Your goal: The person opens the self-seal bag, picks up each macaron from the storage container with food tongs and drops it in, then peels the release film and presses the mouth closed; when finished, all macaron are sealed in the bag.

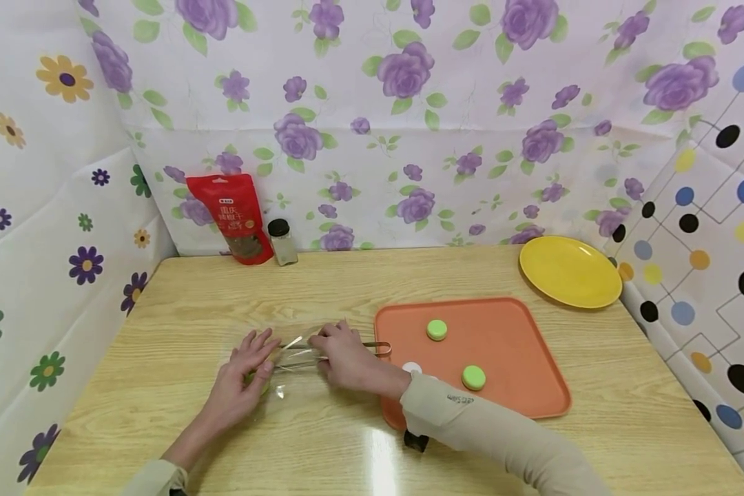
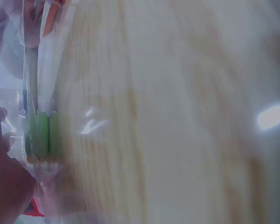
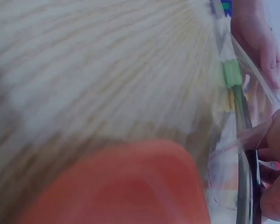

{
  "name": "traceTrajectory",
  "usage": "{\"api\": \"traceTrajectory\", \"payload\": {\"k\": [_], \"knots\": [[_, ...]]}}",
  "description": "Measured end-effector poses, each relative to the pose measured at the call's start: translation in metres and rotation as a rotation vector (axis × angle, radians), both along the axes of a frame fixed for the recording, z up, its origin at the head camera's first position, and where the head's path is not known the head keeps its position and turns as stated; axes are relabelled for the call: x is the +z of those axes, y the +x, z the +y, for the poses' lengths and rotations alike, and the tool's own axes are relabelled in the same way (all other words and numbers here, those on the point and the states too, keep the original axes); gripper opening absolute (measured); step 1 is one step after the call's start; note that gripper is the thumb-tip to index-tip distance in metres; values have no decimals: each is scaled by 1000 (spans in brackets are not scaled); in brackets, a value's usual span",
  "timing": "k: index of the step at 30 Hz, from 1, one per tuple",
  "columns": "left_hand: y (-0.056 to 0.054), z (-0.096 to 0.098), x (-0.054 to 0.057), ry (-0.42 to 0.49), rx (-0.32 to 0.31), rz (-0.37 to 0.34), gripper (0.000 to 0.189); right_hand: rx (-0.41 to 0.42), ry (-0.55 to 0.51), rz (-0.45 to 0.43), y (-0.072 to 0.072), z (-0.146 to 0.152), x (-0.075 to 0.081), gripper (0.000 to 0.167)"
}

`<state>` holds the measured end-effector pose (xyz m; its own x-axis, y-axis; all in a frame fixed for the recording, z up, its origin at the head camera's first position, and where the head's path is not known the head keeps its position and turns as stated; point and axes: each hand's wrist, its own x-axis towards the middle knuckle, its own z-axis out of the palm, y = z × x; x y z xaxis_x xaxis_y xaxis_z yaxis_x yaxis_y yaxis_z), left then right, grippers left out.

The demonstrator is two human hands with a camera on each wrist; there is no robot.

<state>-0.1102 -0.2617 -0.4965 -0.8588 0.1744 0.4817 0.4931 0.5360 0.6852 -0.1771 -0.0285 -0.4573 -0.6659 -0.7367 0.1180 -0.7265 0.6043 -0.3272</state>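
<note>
My right hand [image 1: 347,358] grips metal tongs [image 1: 381,348], their bent end over the tray's left edge. The tong arms reach left into a clear plastic bag [image 1: 280,393], where their tips stand at a green macaron [image 2: 43,135]. Something yellow [image 3: 232,99] shows beside that macaron in the right wrist view. My left hand [image 1: 240,375] holds the bag at its left part, thumb on the near side and fingers on the far side. Two green macarons [image 1: 437,330] lie on the orange tray [image 1: 502,317], and a white round piece [image 1: 412,368] is partly hidden by my right wrist.
A yellow plate [image 1: 570,272] stands at the table's back right corner. At the back left are a red pouch [image 1: 232,217] and a small black-capped jar [image 1: 282,242]. Patterned cloth walls [image 1: 372,138] enclose the wooden table [image 1: 322,282].
</note>
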Motion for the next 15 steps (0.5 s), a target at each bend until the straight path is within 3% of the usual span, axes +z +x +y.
{"api": "traceTrajectory", "payload": {"k": [8,15], "knots": [[-1,0,-1,-18,4,-10,38,7,43,-32,-2,16,7,38],[-1,0,-3,-17,2,-12,39,29,42,-3,2,43,12,40]]}}
